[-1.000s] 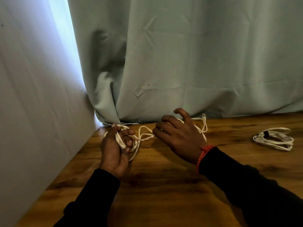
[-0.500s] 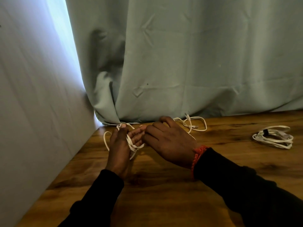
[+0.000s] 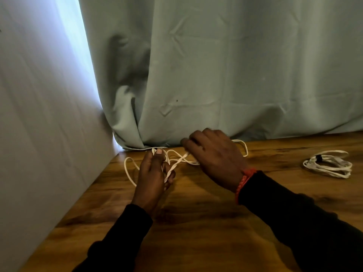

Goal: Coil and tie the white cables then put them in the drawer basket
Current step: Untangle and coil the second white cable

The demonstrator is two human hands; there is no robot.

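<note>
A loose white cable [image 3: 176, 160] lies in loops at the back left of the wooden table [image 3: 196, 222]. My left hand [image 3: 152, 177] holds a bundle of its loops, thumb pressed on top. My right hand [image 3: 214, 160] hovers just to the right, fingers curled, pinching a strand of the same cable; its tail curves out behind that hand toward the curtain. A second white cable [image 3: 330, 163], coiled and tied with a dark band, rests on the table at the far right. No drawer basket is in view.
A pale green curtain [image 3: 216, 75] hangs along the table's back edge. A white wall [image 3: 39, 124] closes off the left side.
My right hand has pulled back to the right from my left hand, drawing a strand out. A loop of cable now hangs to the left of my left hand.
</note>
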